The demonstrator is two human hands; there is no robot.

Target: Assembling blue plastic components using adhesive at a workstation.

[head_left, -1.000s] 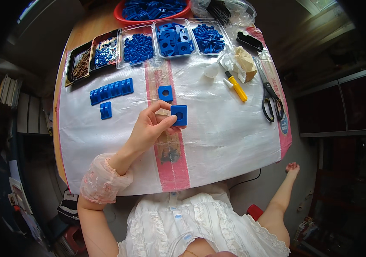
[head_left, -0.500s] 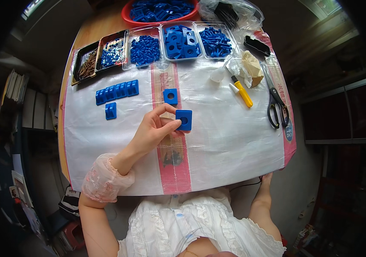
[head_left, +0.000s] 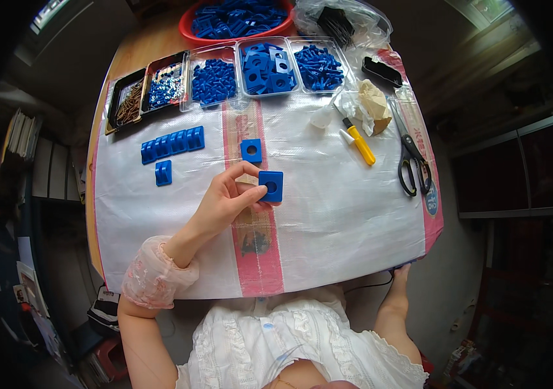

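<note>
My left hand (head_left: pixel 231 196) pinches a blue square plastic piece (head_left: pixel 271 186) with a round hole, thumb over its left side, above the middle of the table. Just beyond it, a similar blue square piece (head_left: pixel 251 150) lies on the sheet. To the left sit a row of several blue curved pieces (head_left: pixel 172 144) and one single curved piece (head_left: pixel 163 173). My right hand (head_left: pixel 404 268) is down at the table's near right edge, only the part by the wrist showing; its fingers are hidden. A sliver of blue shows beside it.
Along the back stand clear trays of blue parts (head_left: pixel 214 81), a black tray of screws (head_left: pixel 126 104), one of small metal pieces (head_left: pixel 165 85) and a red basin (head_left: pixel 185 27). At right lie a yellow-handled tool (head_left: pixel 362 149), black scissors (head_left: pixel 408 155) and crumpled paper (head_left: pixel 373 104).
The whole view has shifted slightly. My left hand keeps the same pinch on the square piece. A sliver of blue now shows by my right hand at the table edge.
</note>
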